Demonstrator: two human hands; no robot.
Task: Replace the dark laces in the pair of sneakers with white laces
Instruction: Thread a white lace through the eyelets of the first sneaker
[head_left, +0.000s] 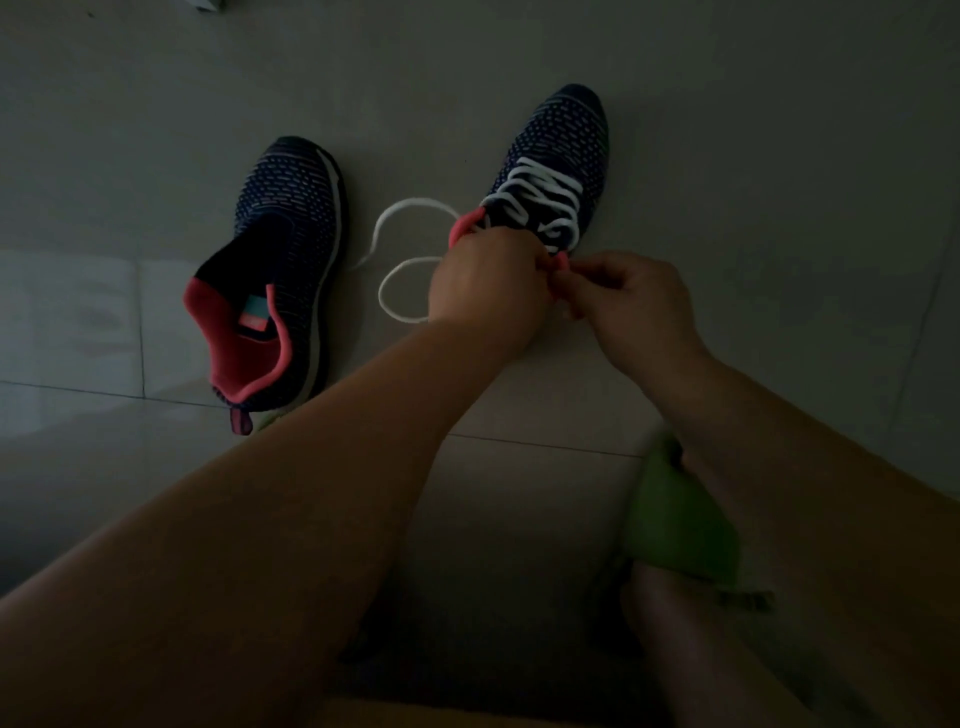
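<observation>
Right sneaker (553, 156): far of both hands, white lace (540, 195) threaded, loose loops trailing left.
Left hand (488, 283): curled at its collar.
Right hand (631, 304): pinching, contents unclear.
Left sneaker (275, 275): unlaced, well left.

Your left hand (488, 280) and right hand (623, 296) are crowding the collar of the right sneaker (556, 156), blocking access there. White lace (405, 260) loops are lying in the gap between it and the left sneaker (280, 270). Bare floor (779, 182) is lying open toward the right and far edges.
</observation>
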